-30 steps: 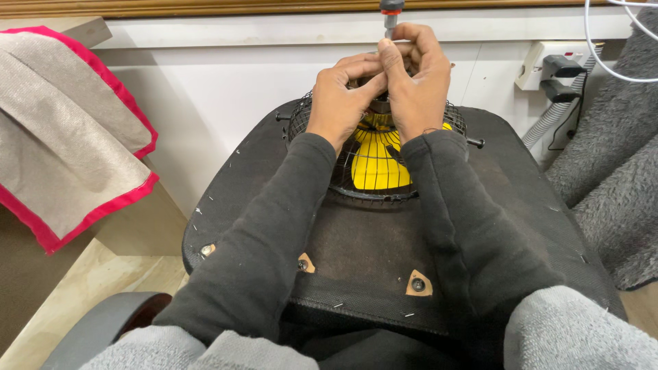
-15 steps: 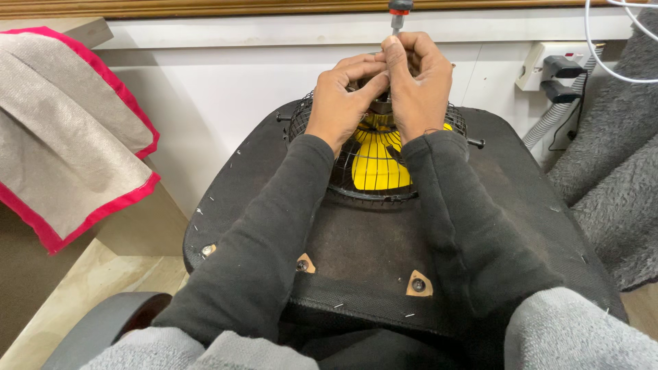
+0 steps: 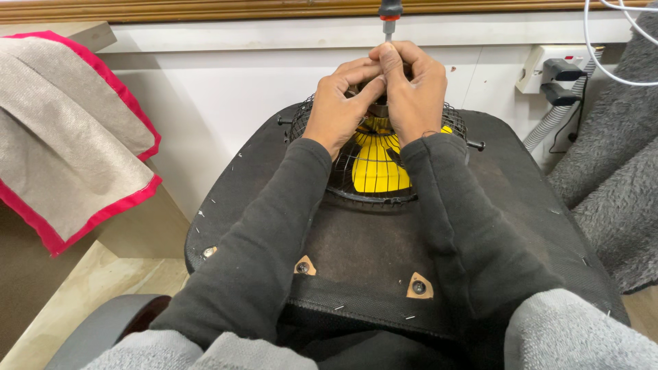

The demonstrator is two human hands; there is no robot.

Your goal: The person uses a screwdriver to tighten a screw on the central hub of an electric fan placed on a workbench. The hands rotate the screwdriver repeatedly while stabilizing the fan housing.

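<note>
The wire fan guard (image 3: 373, 175), with yellow blades (image 3: 377, 168) behind it, lies face-up on the black upturned chair seat (image 3: 370, 247), which serves as a low, steady support just in front of the person. Both hands meet over the guard's far side. The left hand (image 3: 339, 109) curls its fingers against a small dark part at the hub, apparently to steady it. The right hand (image 3: 411, 92) is closed around the lower shaft of a screwdriver (image 3: 391, 17), held upright so the tip bears straight down; its handle reaches the top edge of the view. Whether the left grip fully encloses anything cannot be told. A grey cloth with red edging (image 3: 75, 157) hangs to the left.
</note>
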